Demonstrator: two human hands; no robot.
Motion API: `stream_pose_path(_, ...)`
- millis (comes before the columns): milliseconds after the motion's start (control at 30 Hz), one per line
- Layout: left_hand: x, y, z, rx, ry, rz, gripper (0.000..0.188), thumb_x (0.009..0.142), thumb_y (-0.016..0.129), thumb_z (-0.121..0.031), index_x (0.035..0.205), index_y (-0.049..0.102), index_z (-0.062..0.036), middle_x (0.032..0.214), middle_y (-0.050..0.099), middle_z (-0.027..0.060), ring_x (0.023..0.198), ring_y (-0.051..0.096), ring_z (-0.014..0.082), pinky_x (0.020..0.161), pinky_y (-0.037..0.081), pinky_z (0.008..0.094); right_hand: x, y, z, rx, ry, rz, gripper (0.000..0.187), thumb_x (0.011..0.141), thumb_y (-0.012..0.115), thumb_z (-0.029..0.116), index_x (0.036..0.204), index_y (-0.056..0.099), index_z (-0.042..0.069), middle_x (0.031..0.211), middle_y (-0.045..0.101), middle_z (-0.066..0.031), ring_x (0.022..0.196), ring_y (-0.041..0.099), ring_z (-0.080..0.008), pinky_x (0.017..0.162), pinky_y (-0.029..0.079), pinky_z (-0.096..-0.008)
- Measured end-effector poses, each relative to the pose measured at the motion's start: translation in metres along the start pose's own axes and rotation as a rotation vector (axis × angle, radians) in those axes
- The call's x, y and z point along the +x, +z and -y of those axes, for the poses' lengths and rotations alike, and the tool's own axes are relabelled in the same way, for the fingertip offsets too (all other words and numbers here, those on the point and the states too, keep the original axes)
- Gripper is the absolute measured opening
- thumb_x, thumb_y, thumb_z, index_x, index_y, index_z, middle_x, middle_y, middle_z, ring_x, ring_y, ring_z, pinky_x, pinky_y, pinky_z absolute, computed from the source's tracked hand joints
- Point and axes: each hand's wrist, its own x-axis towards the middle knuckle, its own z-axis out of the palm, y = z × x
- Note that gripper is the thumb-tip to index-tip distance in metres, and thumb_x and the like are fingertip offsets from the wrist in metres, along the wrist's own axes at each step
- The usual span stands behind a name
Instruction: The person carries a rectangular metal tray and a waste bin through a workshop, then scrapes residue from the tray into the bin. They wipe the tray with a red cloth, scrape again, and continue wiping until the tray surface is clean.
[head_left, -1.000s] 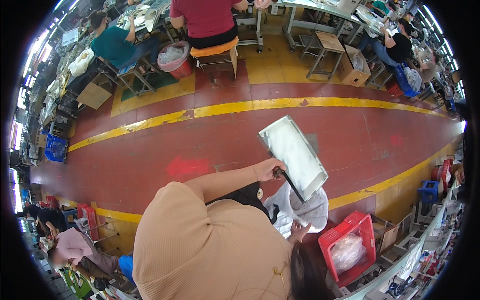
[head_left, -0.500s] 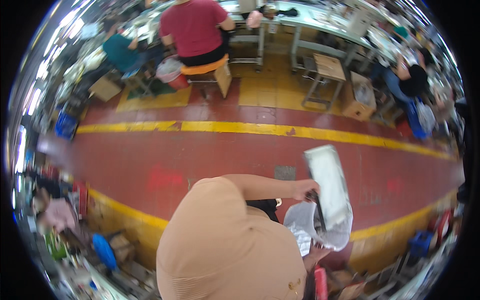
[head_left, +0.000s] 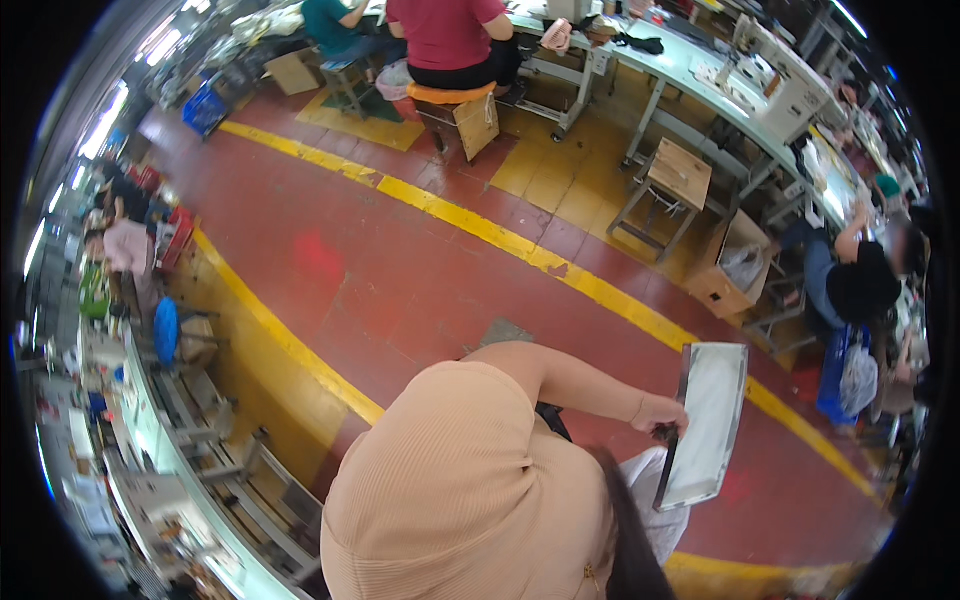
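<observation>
The person's left hand [head_left: 660,411] is stretched out to the right, its fingers closed around the dark handle [head_left: 664,433] of a shallow rectangular pan [head_left: 708,425]. The pan is at the end of the outstretched arm, with a pale, whitish inner face, a raised grey rim and a dark long edge on the side nearest the hand. A white bag [head_left: 663,532] hangs just below and partly behind the pan, its upper part covered by it in this view; whether the two touch is hard to make out. The right hand is hidden, so I cannot tell how its fingers stand. A beige ribbed top [head_left: 440,450] fills the lower middle, with long dark hair [head_left: 637,545] falling beside it. Under the arm runs a red-brown floor [head_left: 400,290], crossed by a yellow stripe [head_left: 480,224] that passes behind the pan. Beyond the stripe are a wooden stool [head_left: 683,175], an open cardboard box [head_left: 718,288] holding a clear plastic bag [head_left: 743,266], and a co-worker in a dark red shirt [head_left: 445,40] seated on an orange cushion [head_left: 450,94]. A pale bench [head_left: 690,72] there carries a white sewing machine [head_left: 790,105]. A blue crate [head_left: 834,400] stands at the far right.
</observation>
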Motion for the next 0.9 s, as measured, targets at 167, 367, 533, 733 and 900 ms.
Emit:
stream_pose_path(167, 0.108, 0.053, -0.017, -0.023, 0.017, -0.061, 0.009, 0.075, 0.065, -0.013, 0.07, 0.06, -0.0069, 0.065, 0.056, 0.0061, 0.058, 0.054, 0.0179, 0.053, 0.043, 0.0311, 0.117, 0.017, 0.121, -0.075, -0.021, 0.013, 0.092, 0.078, 0.047, 0.079, 0.136, 0.04, 0.008, 0.132, 0.041, -0.0178, 0.12, 0.042, -0.0346, 0.098, 0.038, -0.0617)
stream_pose_path(367, 0.245, 0.111, -0.027, 0.429, 0.243, 0.183, 0.004, 0.076, 0.062, -0.009, 0.074, 0.059, -0.0074, 0.071, 0.054, 0.0027, 0.063, 0.05, 0.0143, 0.057, 0.041, 0.0306, 0.195, -0.055, 0.217, 0.138, -0.08, -0.145, 0.093, 0.078, 0.047, 0.08, 0.136, 0.04, 0.007, 0.131, 0.041, -0.0186, 0.119, 0.043, -0.0349, 0.097, 0.038, -0.0621)
stream_pose_path(533, 0.362, 0.194, -0.016, 0.463, -0.089, 0.379, 0.015, 0.078, 0.061, -0.002, 0.093, 0.063, -0.0032, 0.093, 0.065, 0.0077, 0.088, 0.062, 0.0205, 0.083, 0.051, 0.0365, 0.236, -0.1, 0.222, 0.361, -0.098, -0.322, 0.094, 0.077, 0.047, 0.08, 0.135, 0.04, 0.007, 0.131, 0.042, -0.0193, 0.118, 0.043, -0.0351, 0.097, 0.038, -0.0623)
stream_pose_path(733, 0.458, 0.302, 0.049, 0.217, -0.564, 0.204, 0.017, 0.073, 0.061, -0.008, 0.09, 0.06, -0.0062, 0.093, 0.064, 0.0092, 0.087, 0.059, 0.0271, 0.083, 0.047, 0.0428, 0.24, -0.128, 0.221, 0.254, -0.212, -0.268, 0.083, 0.084, 0.041, 0.076, 0.136, 0.045, 0.011, 0.118, 0.059, -0.0166, 0.108, 0.057, -0.0357, 0.089, 0.044, -0.0593)
stream_pose_path(900, 0.479, 0.426, 0.08, 0.431, -0.767, 0.206, 0.028, 0.071, 0.06, -0.014, 0.096, 0.062, -0.0026, 0.088, 0.063, 0.0106, 0.084, 0.057, 0.0275, 0.081, 0.045, 0.0426, 0.182, -0.144, 0.273, 0.075, -0.125, -0.581, 0.092, 0.082, 0.04, 0.078, 0.131, 0.049, 0.001, 0.128, 0.052, -0.0233, 0.107, 0.057, -0.0352, 0.074, 0.054, -0.0472)
